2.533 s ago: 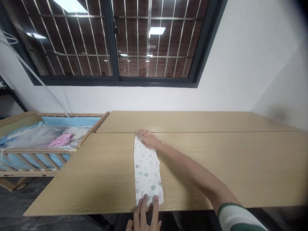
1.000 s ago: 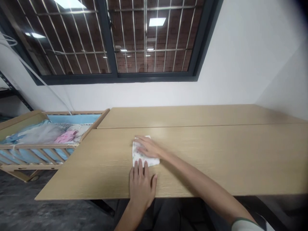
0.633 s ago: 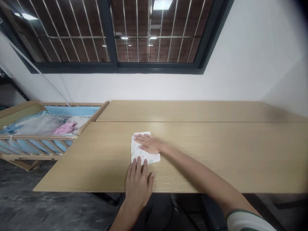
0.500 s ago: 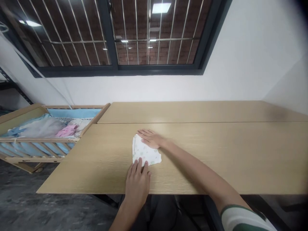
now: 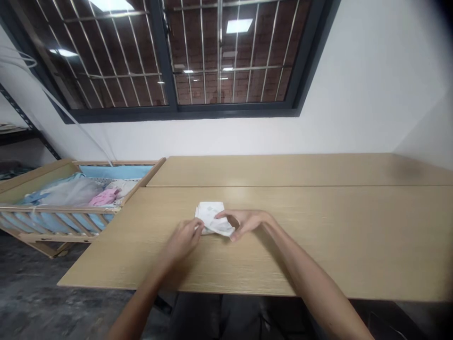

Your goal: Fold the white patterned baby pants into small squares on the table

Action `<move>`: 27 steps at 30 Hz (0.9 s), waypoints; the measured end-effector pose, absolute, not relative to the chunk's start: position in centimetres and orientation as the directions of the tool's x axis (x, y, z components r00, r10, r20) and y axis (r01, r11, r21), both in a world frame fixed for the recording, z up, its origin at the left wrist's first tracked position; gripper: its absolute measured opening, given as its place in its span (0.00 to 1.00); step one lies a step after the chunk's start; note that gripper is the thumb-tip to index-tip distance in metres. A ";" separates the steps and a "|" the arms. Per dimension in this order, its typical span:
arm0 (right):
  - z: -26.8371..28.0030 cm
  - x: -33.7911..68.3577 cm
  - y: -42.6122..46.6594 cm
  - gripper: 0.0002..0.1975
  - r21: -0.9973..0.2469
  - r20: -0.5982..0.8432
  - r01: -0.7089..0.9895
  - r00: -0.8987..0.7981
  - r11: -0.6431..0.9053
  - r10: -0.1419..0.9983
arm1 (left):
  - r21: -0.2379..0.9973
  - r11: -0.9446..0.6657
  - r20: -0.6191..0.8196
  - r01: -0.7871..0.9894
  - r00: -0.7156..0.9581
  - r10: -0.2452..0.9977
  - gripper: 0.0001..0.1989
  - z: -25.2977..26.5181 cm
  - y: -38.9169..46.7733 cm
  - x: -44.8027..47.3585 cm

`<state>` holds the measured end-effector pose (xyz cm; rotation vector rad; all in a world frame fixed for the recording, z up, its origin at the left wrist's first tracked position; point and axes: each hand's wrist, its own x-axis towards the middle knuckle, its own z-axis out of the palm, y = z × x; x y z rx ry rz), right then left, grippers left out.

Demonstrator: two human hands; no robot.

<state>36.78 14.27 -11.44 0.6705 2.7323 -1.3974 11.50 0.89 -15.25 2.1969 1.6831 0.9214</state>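
Observation:
A small folded white cloth with a green print lies on the light wooden table, near its middle. My left hand pinches the cloth's near left edge. My right hand grips its right side, fingers curled over the top and thumb below. The cloth's near edge looks slightly lifted between the two hands.
A wooden baby crib with blue lining stands at the table's left end, holding a pink garment and pale cloths. A white wall and a barred dark-framed window rise behind. A second tabletop adjoins at the back.
The long cloth was folded down to a small packet. Both hands, which lay flat pressing on it, have moved to its two sides and closed on its edges.

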 end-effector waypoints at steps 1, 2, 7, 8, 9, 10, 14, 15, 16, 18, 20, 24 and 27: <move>-11.5 37.0 14.2 0.53 -0.753 -0.205 0.392 -0.903 0.529 0.376 | 0.597 -0.295 0.322 0.746 0.114 0.940 0.13 -14.7 2.0 11.4; -11.7 37.0 14.1 0.53 -0.733 -0.199 0.406 -0.895 0.546 0.399 | 0.652 -0.280 0.309 0.704 0.090 0.947 0.13 -14.1 3.2 11.2; -13.9 35.4 14.1 0.25 -0.768 0.057 0.377 -0.764 0.517 0.642 | 0.753 -0.291 0.325 0.590 0.049 0.944 0.19 -13.4 6.4 10.2; -14.4 35.0 14.2 0.23 -0.773 0.103 0.388 -0.704 0.502 0.703 | 0.779 -0.291 0.317 0.555 0.051 0.947 0.21 -13.6 6.5 10.0; -14.8 34.6 14.4 0.21 -0.774 0.141 0.406 -0.638 0.486 0.757 | 0.811 -0.285 0.303 0.511 0.050 0.952 0.23 -13.9 6.6 9.9; -15.2 34.2 14.6 0.20 -0.775 0.167 0.424 -0.577 0.468 0.800 | 0.839 -0.274 0.288 0.471 0.042 0.957 0.27 -14.3 6.6 9.8; -17.1 32.7 15.3 0.13 -0.790 0.245 0.435 -0.421 0.432 0.873 | 0.855 -0.216 0.262 0.471 -0.034 0.964 0.33 -15.8 8.0 9.7; -17.6 32.4 15.4 0.13 -0.786 0.269 0.445 -0.376 0.428 0.886 | 0.839 -0.200 0.263 0.506 -0.054 0.963 0.30 -16.2 8.6 9.7; -18.0 32.0 15.5 0.13 -0.780 0.292 0.461 -0.328 0.423 0.898 | 0.821 -0.181 0.262 0.541 -0.076 0.962 0.27 -16.5 9.2 9.7; -18.8 31.5 15.6 0.17 -0.770 0.319 0.499 -0.237 0.397 0.918 | 0.781 -0.141 0.268 0.609 -0.123 0.956 0.21 -17.0 10.0 9.8; -19.0 31.1 15.3 0.24 -0.754 0.339 0.537 -0.175 0.379 0.924 | 0.730 -0.116 0.299 0.674 -0.162 0.940 0.18 -17.3 10.3 10.2; -18.2 30.6 14.1 0.30 -0.540 0.530 0.590 -0.316 0.600 0.787 | 0.628 -0.179 0.426 0.758 -0.142 0.893 0.27 -17.6 9.5 12.3; -17.8 30.3 13.6 0.32 -0.348 0.489 0.509 -0.618 0.787 0.616 | 0.433 -0.354 0.498 0.829 0.107 0.861 0.35 -18.3 8.7 14.3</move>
